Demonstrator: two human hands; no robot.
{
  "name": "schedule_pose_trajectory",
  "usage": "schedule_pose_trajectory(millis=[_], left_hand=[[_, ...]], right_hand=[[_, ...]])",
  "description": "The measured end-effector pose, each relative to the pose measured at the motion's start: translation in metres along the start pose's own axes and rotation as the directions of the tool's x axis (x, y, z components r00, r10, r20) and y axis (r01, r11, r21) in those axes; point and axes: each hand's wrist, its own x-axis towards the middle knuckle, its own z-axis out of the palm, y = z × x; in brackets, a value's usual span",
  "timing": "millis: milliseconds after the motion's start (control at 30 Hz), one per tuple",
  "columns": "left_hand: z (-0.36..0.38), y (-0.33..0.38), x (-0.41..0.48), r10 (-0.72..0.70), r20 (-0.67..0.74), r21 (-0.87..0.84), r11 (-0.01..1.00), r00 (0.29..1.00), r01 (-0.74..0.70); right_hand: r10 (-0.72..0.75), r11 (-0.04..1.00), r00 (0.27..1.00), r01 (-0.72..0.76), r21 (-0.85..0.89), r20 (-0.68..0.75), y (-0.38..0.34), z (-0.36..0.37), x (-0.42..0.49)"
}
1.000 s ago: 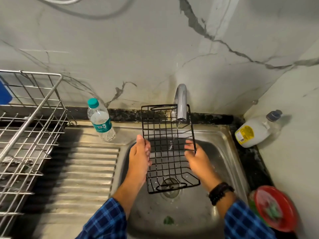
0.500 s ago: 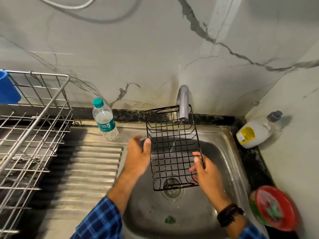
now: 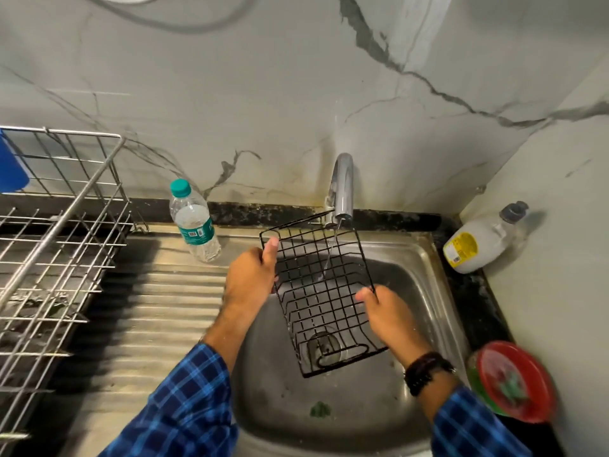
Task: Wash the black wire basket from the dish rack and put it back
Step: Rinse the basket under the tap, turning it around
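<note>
We see the dish rack [image 3: 67, 213] cut off at the left edge. Over the sink [image 3: 425, 282], the black wire basket [image 3: 323, 301] tilts under the tap [image 3: 342, 186] and its thin stream. Our left hand [image 3: 250, 275] grips its left rim, thumb on top. Our right hand [image 3: 392, 315] seems to pinch the right rim, its fingers mostly hidden beneath.

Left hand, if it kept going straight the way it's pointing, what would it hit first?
The left hand grips the black wire basket by its left edge. Straight on, away and slightly right, it would probably meet the dark ledge just left of the faucet; depth is hard to judge.
</note>
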Motion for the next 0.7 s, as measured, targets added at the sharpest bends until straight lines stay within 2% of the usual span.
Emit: schedule_pose_trajectory(millis=[67, 133, 233, 300, 367, 433, 567, 700], left_hand=[[0.003, 0.001, -0.002, -0.112, 0.064, -0.265, 0.956, 0.992, 0.125], [0.002, 0.001, -0.004, -0.182, 0.053, -0.400, 0.897, 0.982, 0.188], [-0.002, 0.003, -0.010, -0.250, 0.059, -0.674, 0.705, 0.967, 0.223], [-0.010, 0.001, -0.012, -0.255, 0.063, -0.794, 0.573, 0.965, 0.203], [-0.018, -0.004, -0.014, -0.259, 0.058, -0.868, 0.464, 0.964, 0.177], [-0.028, -0.008, -0.015, -0.250, 0.039, -0.907, 0.397, 0.968, 0.139], [-0.039, -0.011, -0.021, -0.200, -0.041, -0.886, 0.459, 0.979, 0.057], [-0.045, -0.006, -0.027, -0.104, 0.013, -0.858, 0.510, 0.994, 0.065]], right_hand=[[-0.022, 0.999, 0.991, 0.025, 0.025, -0.136, -0.010, -0.001, 0.010], [-0.100, 0.995, 0.973, 0.102, 0.000, -0.206, -0.025, -0.005, 0.019], [-0.265, 0.962, 0.955, 0.254, -0.095, -0.135, -0.047, -0.007, 0.033], [-0.347, 0.930, 0.930, 0.326, -0.167, -0.120, -0.052, -0.003, 0.043], [-0.381, 0.920, 0.921, 0.368, -0.137, -0.082, -0.054, -0.001, 0.050], [-0.395, 0.917, 0.918, 0.395, -0.060, 0.017, -0.057, -0.002, 0.057], [-0.404, 0.914, 0.901, 0.401, 0.055, 0.156, -0.059, 0.002, 0.065], [-0.377, 0.925, 0.917, 0.364, 0.111, 0.128, -0.055, 0.008, 0.068]])
